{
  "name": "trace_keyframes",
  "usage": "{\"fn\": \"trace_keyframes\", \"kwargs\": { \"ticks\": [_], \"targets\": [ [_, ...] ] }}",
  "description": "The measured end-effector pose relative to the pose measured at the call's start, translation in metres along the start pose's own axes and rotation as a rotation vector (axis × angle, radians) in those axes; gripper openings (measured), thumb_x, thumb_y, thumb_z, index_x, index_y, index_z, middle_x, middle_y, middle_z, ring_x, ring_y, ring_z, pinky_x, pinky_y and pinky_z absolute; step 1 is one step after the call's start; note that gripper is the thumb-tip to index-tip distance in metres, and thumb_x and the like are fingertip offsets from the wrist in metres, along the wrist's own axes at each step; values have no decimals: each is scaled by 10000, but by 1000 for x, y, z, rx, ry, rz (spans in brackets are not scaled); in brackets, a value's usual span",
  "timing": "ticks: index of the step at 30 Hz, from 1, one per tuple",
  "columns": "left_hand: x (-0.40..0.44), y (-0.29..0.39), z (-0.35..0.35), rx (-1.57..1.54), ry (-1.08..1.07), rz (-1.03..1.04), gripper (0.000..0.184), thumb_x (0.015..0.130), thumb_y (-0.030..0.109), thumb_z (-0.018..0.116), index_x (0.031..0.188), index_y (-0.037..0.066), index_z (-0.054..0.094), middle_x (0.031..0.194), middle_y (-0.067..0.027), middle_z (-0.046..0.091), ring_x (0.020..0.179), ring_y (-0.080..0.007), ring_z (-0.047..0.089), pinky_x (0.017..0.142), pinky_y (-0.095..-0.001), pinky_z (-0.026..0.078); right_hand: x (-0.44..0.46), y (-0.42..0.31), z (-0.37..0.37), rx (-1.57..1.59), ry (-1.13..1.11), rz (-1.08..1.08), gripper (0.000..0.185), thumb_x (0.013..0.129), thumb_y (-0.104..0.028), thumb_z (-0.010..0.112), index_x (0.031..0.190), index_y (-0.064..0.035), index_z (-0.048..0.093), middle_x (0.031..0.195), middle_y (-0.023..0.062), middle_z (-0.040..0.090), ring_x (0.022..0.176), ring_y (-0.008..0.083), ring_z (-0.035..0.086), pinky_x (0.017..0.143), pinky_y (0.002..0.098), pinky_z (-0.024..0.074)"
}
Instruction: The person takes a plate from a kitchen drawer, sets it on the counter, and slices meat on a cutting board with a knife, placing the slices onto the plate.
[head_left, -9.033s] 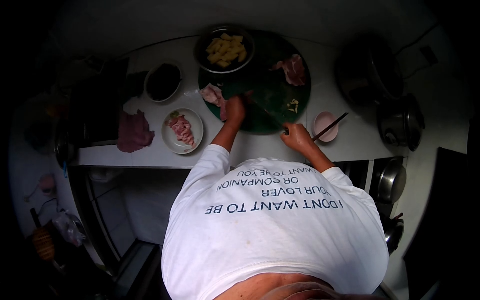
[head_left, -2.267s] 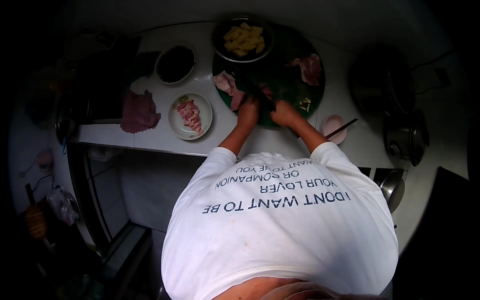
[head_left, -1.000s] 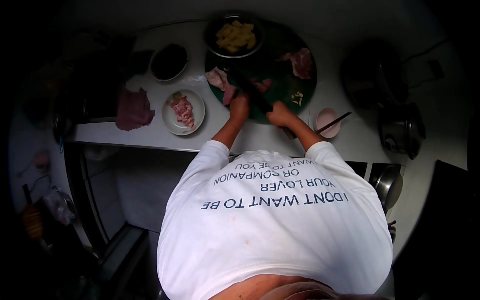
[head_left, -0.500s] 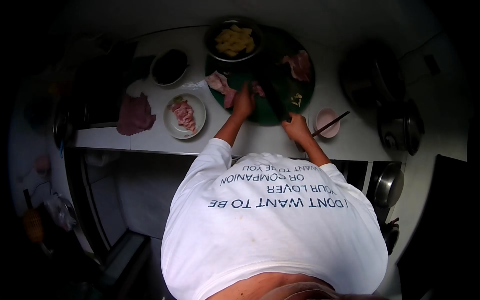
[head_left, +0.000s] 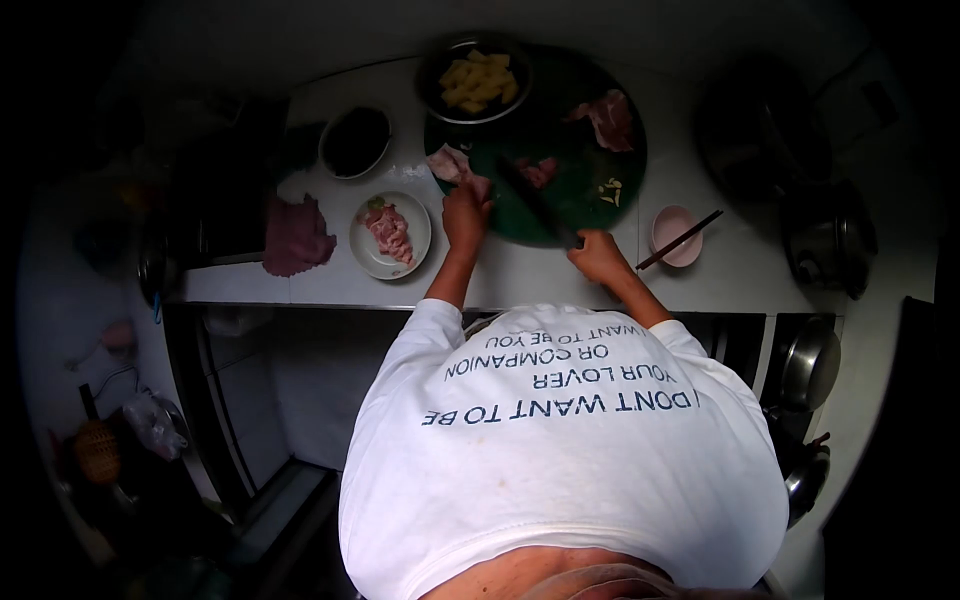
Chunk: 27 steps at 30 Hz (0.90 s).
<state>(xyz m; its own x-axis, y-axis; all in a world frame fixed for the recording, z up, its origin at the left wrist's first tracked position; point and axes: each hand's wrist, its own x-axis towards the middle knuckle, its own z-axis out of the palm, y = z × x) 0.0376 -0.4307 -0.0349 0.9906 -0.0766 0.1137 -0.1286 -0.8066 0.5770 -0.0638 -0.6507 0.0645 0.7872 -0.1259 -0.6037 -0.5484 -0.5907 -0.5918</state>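
On the round green board (head_left: 510, 215), my left hand (head_left: 465, 215) has its fingers closed on the lower end of a pale pink meat piece (head_left: 452, 164). My right hand (head_left: 600, 257) is wrapped round the handle of a dark knife (head_left: 537, 203), whose blade points up and left across the board. Cut meat (head_left: 538, 172) lies just right of the blade. Another slab of meat (head_left: 608, 120) rests at the board's upper right, with small pale slices (head_left: 610, 190) below it.
Yellow chunks fill a metal bowl (head_left: 473, 80) at the board's upper left. A plate of meat (head_left: 388, 238), a dark-filled bowl (head_left: 356, 142) and a pinkish cloth (head_left: 297, 235) lie left. Rightward are a pink bowl (head_left: 677, 237) with chopsticks (head_left: 680, 240) and dark pots (head_left: 828, 238).
My left hand has moved left from beside the cut meat to the pale meat piece. The knife remains in my right hand, now tilted further left. The whole view has shifted slightly.
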Motion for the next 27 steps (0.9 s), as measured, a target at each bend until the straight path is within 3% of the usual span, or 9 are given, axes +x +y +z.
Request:
{"fn": "trace_keyframes", "kwargs": {
  "ticks": [4,7,10,13,16,19,21,25,27],
  "targets": [
    [11,1,16,-76,-24,-38,419,705,144,725,1046,32,509,909,-188,611,872,-416,566,756,-469,457,13,11,-6,-32,150,-55,299,720,-133,580,936,63,643,734,266,638,667,347,664,663,386,521],
    [20,12,23,-434,-3,-203,333,745,161,711,963,30,495,886,-175,612,833,-402,575,727,-454,462,8,3,-13,71,87,16,300,726,-123,576,951,65,640,725,258,640,636,331,663,636,377,521],
    [25,16,44,-525,137,-118,332,776,196,710,980,49,494,867,-127,623,760,-295,600,685,-401,486,22,27,1,3,161,-129,313,735,-116,567,975,74,633,701,238,640,583,301,654,580,362,515],
    [22,41,20,-1039,-258,-408,342,864,315,625,1046,56,497,861,-90,622,678,-193,585,623,-319,498,14,17,-7,58,77,-52,329,743,-114,565,1006,75,626,702,229,641,555,277,644,543,353,507],
    [34,36,13,-1542,-581,-750,402,933,430,485,1078,55,487,850,-100,637,644,-162,606,555,-252,495,15,18,-10,83,79,-16,341,747,-121,572,1019,79,620,726,239,644,571,280,649,552,357,510],
    [35,18,25,-1380,-608,-927,432,975,446,356,1067,47,496,849,-115,647,644,-187,635,499,-247,494,12,16,-12,99,78,2,368,748,-126,580,1050,82,609,742,244,645,581,277,653,562,358,514],
    [33,6,16,-1314,-582,-892,368,975,385,397,1068,44,500,844,-117,653,660,-188,649,503,-255,506,18,25,-6,94,95,-14,375,748,-129,584,1057,82,604,740,240,646,577,275,651,560,357,514],
    [39,4,-2,-1057,-533,-656,310,953,288,482,1094,13,511,852,-131,660,657,-206,646,525,-267,519,19,29,-4,101,141,-30,370,749,-127,584,1056,80,600,736,233,646,564,276,644,556,357,512],
    [36,-2,1,-921,-379,-524,247,905,210,551,1054,12,540,842,-124,657,656,-214,642,522,-281,505,17,23,-9,105,82,-19,349,748,-125,582,1033,77,604,728,230,643,557,279,640,553,361,511]
  ]
}}
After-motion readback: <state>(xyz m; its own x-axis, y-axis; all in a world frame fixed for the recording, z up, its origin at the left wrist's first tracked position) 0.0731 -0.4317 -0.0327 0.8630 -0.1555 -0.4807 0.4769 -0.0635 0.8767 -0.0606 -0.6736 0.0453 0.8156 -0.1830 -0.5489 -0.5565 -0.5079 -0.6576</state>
